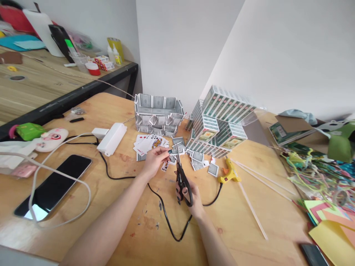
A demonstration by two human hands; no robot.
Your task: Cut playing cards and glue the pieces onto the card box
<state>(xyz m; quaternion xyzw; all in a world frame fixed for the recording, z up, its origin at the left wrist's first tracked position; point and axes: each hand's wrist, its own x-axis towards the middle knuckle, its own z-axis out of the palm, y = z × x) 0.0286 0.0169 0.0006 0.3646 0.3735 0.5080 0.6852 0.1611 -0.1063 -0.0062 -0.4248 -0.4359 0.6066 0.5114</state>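
As right hand (196, 199) grips, scissors (181, 178) point away, axis fore-and-aft

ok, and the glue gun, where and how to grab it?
Probably the handle, from the near left: the gun lies flat with its handle pointing that way, the cable leaving its end and the orange trigger just beyond. The right hand holds scissors, so free it first.

Both forearms (116, 218) are cut off below, and what the left hand (154, 159) pinches is too small to tell.
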